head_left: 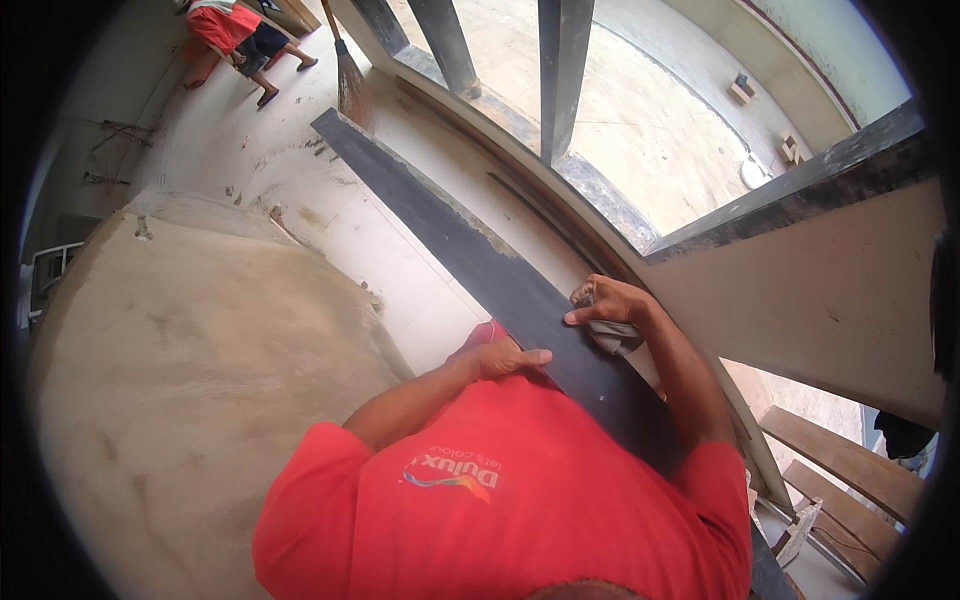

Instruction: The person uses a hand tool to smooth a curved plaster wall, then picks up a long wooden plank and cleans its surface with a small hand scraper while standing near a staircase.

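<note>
The dark board [445, 245] slants across the middle of our view, from beside the broom down to our body. At far left we see a broad brown surface [200, 360], then a person in a red top [228, 30] and the broom [352, 90]. Our left hand [505, 357] is at the board's near edge, thumb on top; its fingers are hidden, so we cannot tell whether they grip. Our right hand [612, 300] clutches a grey cloth [616, 339] against the board. Wooden planks [845, 462] lie at far right.
</note>
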A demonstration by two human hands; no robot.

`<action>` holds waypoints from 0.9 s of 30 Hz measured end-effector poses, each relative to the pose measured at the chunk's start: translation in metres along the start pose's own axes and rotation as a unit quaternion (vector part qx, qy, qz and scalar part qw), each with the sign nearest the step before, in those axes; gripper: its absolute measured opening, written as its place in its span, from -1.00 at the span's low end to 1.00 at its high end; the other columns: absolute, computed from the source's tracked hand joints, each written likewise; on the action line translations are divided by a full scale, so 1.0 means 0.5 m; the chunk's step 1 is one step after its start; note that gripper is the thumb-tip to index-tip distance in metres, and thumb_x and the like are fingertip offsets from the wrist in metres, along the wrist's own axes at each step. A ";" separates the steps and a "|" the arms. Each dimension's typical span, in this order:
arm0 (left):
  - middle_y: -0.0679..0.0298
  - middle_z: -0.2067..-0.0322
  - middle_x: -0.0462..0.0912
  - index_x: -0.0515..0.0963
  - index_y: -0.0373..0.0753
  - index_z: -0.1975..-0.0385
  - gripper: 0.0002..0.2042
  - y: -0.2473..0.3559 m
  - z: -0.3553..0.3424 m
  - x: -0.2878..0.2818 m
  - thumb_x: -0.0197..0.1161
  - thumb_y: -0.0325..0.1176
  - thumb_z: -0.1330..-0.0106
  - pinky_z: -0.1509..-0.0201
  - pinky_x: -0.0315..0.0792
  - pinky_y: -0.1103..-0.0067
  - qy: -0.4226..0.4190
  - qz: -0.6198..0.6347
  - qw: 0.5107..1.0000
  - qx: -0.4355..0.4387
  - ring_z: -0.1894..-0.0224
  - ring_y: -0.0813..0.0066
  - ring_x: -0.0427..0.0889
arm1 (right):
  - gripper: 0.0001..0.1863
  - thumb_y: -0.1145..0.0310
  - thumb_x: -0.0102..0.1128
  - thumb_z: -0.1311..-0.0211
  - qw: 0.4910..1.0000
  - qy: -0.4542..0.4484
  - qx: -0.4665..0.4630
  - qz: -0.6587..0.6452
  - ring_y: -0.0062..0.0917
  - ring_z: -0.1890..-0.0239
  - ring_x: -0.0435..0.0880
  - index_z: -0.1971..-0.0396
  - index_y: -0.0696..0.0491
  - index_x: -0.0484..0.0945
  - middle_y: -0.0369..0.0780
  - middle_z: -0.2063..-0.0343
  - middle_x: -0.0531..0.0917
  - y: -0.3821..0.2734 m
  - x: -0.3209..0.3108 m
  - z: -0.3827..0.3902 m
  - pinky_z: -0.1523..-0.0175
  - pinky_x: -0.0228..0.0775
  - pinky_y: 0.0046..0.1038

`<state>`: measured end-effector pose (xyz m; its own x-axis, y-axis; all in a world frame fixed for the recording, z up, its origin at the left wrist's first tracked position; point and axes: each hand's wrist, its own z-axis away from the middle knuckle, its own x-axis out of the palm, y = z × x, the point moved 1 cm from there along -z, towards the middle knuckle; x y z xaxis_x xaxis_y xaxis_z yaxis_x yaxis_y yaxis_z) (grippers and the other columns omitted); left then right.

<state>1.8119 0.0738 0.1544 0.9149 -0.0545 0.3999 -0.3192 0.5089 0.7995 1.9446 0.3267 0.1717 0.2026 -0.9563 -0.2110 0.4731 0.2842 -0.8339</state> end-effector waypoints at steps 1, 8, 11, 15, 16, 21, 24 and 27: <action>0.12 -0.45 0.34 0.20 -0.34 -0.51 -0.10 0.012 0.016 -0.009 0.47 0.05 -0.32 -0.56 0.18 0.35 -0.008 -0.091 0.996 -0.002 -0.49 0.23 0.29 | -0.46 0.00 0.53 -0.19 1.000 -0.005 -0.020 -0.023 -0.56 0.52 0.37 0.61 0.12 0.45 -0.32 0.66 0.41 -0.002 -0.003 0.001 0.32 0.26 -0.33; 0.09 -0.21 0.55 0.37 -0.19 -0.35 0.14 -0.026 0.052 -0.455 0.14 0.72 0.02 -0.37 0.41 0.06 0.188 0.414 0.864 0.218 -0.24 0.12 0.54 | -0.42 0.08 0.52 -0.24 0.996 -0.002 -0.029 -0.083 -0.64 0.50 0.18 0.66 0.07 0.31 -0.41 0.65 0.19 -0.030 -0.014 0.024 0.36 0.09 -0.36; 0.15 -0.18 0.57 0.38 -0.22 -0.34 0.06 0.024 0.017 -0.619 0.22 0.62 -0.07 -0.38 0.37 0.22 0.229 0.418 0.857 0.194 -0.24 0.17 0.51 | -0.46 0.08 0.53 -0.20 0.997 0.005 -0.004 -0.072 -0.61 0.48 0.22 0.62 0.10 0.36 -0.37 0.65 0.21 -0.051 -0.022 0.017 0.33 0.13 -0.37; 0.21 0.03 0.75 0.62 -0.25 -0.02 -0.60 0.068 -0.010 -0.768 0.38 -0.06 -0.42 -0.23 0.59 0.41 0.222 0.448 0.852 0.153 -0.07 0.31 0.71 | -0.52 0.08 0.56 -0.14 0.995 0.062 0.068 -0.039 -0.51 0.47 0.39 0.57 0.15 0.50 -0.29 0.63 0.39 -0.090 -0.018 -0.003 0.27 0.28 -0.35; 0.21 0.06 0.76 0.63 -0.25 0.02 -0.68 0.062 -0.007 -0.781 0.37 -0.14 -0.45 -0.21 0.61 0.42 0.224 0.440 0.860 0.131 -0.04 0.33 0.73 | -0.58 0.09 0.58 -0.11 0.987 0.149 0.056 0.011 -0.38 0.39 0.62 0.49 0.15 0.63 -0.20 0.49 0.61 -0.101 -0.014 -0.005 0.18 0.43 -0.31; 0.17 0.06 0.77 0.65 -0.30 0.02 -0.77 0.127 0.013 -0.798 0.31 -0.29 -0.50 -0.17 0.67 0.40 0.174 0.414 0.887 0.103 -0.03 0.34 0.76 | -0.67 0.14 0.57 -0.14 0.815 0.510 0.170 0.217 -0.23 0.31 0.71 0.38 0.08 0.67 -0.18 0.35 0.62 -0.249 0.063 -0.085 0.24 0.52 -0.26; 0.17 0.04 0.76 0.65 -0.28 0.00 -0.80 0.188 0.035 -0.782 0.29 -0.35 -0.50 -0.21 0.65 0.38 0.145 0.410 0.896 0.094 -0.04 0.32 0.76 | -0.73 0.16 0.49 -0.24 0.775 0.565 0.139 0.247 -0.25 0.38 0.69 0.39 0.03 0.64 -0.21 0.34 0.60 -0.249 0.107 -0.197 0.33 0.50 -0.25; 0.17 0.03 0.75 0.64 -0.28 -0.02 -0.81 0.209 0.054 -0.783 0.29 -0.42 -0.48 -0.25 0.63 0.33 0.129 0.415 0.897 0.082 -0.07 0.31 0.74 | -0.78 0.23 0.46 -0.27 0.765 0.589 0.117 0.234 -0.25 0.39 0.68 0.39 0.03 0.63 -0.19 0.35 0.60 -0.305 0.073 -0.335 0.34 0.50 -0.25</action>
<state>1.4136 0.1250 0.0934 0.3663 0.4957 0.7875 -0.9291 0.1482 0.3388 1.7363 0.2371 0.2056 -0.4506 -0.1053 -0.8865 0.7538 0.4871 -0.4410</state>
